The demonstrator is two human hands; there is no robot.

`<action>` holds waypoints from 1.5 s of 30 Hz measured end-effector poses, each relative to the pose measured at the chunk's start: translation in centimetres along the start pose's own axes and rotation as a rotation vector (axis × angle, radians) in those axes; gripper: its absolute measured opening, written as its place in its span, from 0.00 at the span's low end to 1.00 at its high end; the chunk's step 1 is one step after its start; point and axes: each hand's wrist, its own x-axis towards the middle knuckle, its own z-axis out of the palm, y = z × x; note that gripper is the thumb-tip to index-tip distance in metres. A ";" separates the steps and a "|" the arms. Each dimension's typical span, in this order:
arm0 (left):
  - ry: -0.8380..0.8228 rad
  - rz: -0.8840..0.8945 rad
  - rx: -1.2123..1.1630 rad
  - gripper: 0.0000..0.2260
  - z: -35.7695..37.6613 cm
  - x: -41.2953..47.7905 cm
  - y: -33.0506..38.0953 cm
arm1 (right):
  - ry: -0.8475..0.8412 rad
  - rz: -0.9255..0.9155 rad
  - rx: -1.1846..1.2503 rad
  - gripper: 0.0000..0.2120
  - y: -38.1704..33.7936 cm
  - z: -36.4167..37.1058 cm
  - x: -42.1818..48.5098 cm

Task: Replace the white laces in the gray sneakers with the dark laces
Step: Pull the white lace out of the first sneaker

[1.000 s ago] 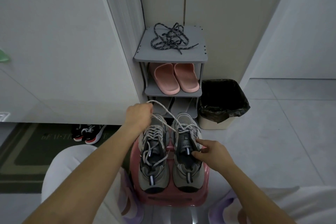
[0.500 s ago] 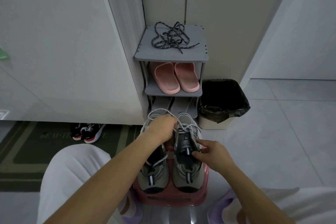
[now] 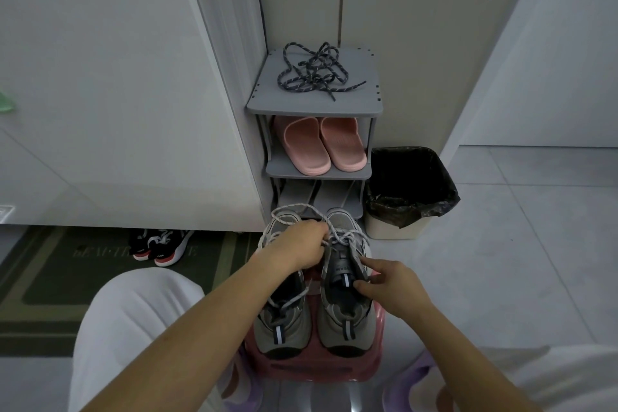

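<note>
Two gray sneakers stand side by side on a pink stool [image 3: 376, 368], toes pointing away from me. My left hand [image 3: 299, 249] lies over the left sneaker [image 3: 284, 324] and pinches the white lace [image 3: 344, 237] where it crosses the right sneaker [image 3: 344, 318] near the toe end. My right hand [image 3: 388, 288] holds the right sneaker's tongue and side, thumb on the tongue. Most of that shoe's upper eyelets show no lace. The dark laces [image 3: 314, 77] lie in a tangle on top of the gray shoe rack [image 3: 368, 100].
Pink slippers [image 3: 321, 144] sit on the rack's middle shelf. A bin with a black bag [image 3: 408, 191] stands right of the rack. Black-and-red shoes [image 3: 160, 244] lie on a dark mat at left. My knees in white trousers flank the stool.
My left hand, which held a lace loop raised to the left, has come down and right onto the lace at the front of the right sneaker. My right hand has stayed on the tongue.
</note>
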 end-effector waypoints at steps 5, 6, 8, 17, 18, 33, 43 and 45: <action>0.049 0.014 0.027 0.13 0.1 -0.1 0.1 | 0.003 0.001 0.000 0.27 0.1 0.1 0.0; 0.047 0.018 0.033 0.14 0.1 -0.2 0.1 | 0.002 -0.001 -0.005 0.27 0.1 0.1 0.0; 0.061 0.012 0.016 0.14 0.0 -0.3 0.0 | -0.005 -0.001 -0.015 0.27 0.1 0.0 0.1; 0.044 -0.057 -0.006 0.10 -1.1 -0.8 -0.7 | 0.137 0.012 -0.027 0.19 -0.8 -1.0 1.4; 0.090 -0.060 -0.013 0.09 -1.1 -0.6 -0.5 | 0.182 0.005 -0.055 0.20 -1.1 -1.4 2.0; 0.111 0.021 0.053 0.13 -0.5 0.5 0.9 | -0.058 -0.174 -0.343 0.10 -2.7 -3.4 6.1; -0.028 -0.027 -0.132 0.11 -1.3 -0.3 1.0 | -0.008 0.000 -0.170 0.13 -3.0 -0.9 7.2; -0.033 -0.022 -0.153 0.14 -1.0 -0.6 0.7 | -0.037 0.012 -0.171 0.12 -3.2 -0.9 7.4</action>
